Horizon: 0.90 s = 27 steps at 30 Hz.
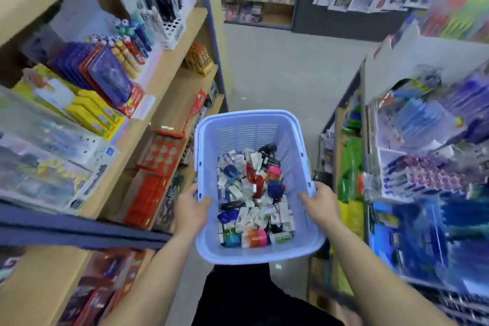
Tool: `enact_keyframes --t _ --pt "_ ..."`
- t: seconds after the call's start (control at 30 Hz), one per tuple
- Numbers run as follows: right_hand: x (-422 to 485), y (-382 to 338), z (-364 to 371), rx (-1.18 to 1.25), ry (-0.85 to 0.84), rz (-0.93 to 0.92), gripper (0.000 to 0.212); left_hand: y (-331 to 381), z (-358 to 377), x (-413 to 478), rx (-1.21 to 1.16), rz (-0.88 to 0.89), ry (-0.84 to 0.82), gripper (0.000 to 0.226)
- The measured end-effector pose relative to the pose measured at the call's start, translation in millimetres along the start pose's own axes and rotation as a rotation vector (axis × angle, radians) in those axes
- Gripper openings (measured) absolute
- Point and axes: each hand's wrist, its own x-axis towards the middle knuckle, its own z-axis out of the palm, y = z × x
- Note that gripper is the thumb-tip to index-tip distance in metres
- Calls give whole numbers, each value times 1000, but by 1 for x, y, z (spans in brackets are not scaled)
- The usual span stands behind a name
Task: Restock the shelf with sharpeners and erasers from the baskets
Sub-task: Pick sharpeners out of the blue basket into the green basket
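A pale blue plastic basket hangs in front of me over the aisle floor. Inside lies a heap of small boxed erasers and coloured sharpeners, white, blue, red, pink and orange. My left hand grips the basket's left rim, thumb over the edge. My right hand grips the right rim the same way. Both forearms reach in from the bottom of the view.
Wooden shelves on the left carry pens, blister packs and red boxes. A rack of blue and green stationery stands on the right, blurred. The grey aisle floor runs ahead to a far shelf and posters.
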Motion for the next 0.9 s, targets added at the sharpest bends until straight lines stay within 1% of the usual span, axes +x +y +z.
enact_keyframes --t 0.1,0.23,0.3,0.4,0.53,0.6,0.7,0.83,0.9 --pt "62 -39 2 -62 7 -32 12 19 12 62 -53 -46 -2 29" --pt "134 -105 3 -170 -18 -63 6 46 13 130 -91 -107 17 26" --pt "161 -135 2 -212 -17 -93 5 56 12 153 -101 -125 38 27" --pt "196 -178 0 -282 -42 -154 12 68 8 177 -52 -116 75 28" --pt "242 -225 2 -363 -123 -217 9 85 8 201 -70 -151 100 24" --pt "264 -243 8 -410 -154 -259 12 89 12 212 -72 -177 132 25" --pt "295 -260 18 -465 -212 -301 5 90 19 222 -94 -246 183 28" --pt "343 -271 32 -527 -315 -365 4 98 38 232 -177 -307 229 31" --pt "372 -276 41 -572 -370 -395 10 103 54 238 -225 -334 296 28"
